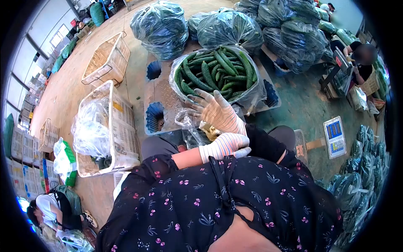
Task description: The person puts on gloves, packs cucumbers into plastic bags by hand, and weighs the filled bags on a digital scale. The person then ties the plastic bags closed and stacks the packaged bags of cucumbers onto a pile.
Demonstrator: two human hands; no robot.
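Right hand (213, 112) spread open, nothing in it, as I see it through the head view. From it the cucumbers (208, 75) lie to the far side, slightly right, in an open plastic bag (173, 80), long axes running several ways. The left hand (226, 145) is nearer me, at the right wrist; whether it grips, I can't tell.
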